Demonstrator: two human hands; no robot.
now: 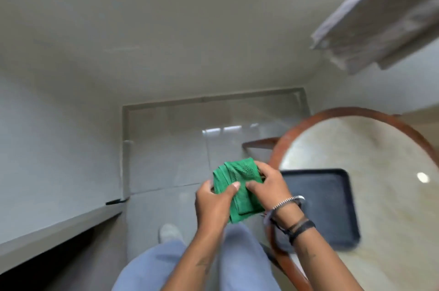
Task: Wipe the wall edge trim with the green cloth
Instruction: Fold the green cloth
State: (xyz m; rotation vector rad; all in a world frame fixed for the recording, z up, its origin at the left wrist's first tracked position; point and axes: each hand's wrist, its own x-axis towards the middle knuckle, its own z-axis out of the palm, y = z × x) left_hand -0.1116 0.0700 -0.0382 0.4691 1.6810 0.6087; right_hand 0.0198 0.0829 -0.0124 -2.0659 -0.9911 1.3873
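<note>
Far to the left runs a pale wall (54, 148), and along its lower edge a grey ledge (59, 229) slants toward the floor, dark underneath. Just beyond it a narrow strip of trim (126, 167) stands upright at the wall's corner, with a small black piece at its foot; a matching strip borders the far side of the glossy tiled floor (185, 148). A light shoe (169, 232) shows on the tiles above the person's blue trousers (152, 269). In the middle, held out in front of the body and well apart from the trim, is the green cloth (237, 186), folded into a thick pad that hangs above the floor. The left hand (213, 202) grips its lower left part, thumb pressed on top and fingers curled under. The right hand (266, 186) grips the cloth's right side, thumb on the upper face and fingers wrapped round the top edge, so both hands are closed on the fabric. The right wrist carries a silver bangle (288, 201) and dark bands (300, 227). Further right stands a round table (370, 145) with a reddish wooden rim and a pale stone top, and a dark tray (327, 207) rests on it near the right forearm. High on the right, a grey piece of fabric (370, 17) hangs blurred.
</note>
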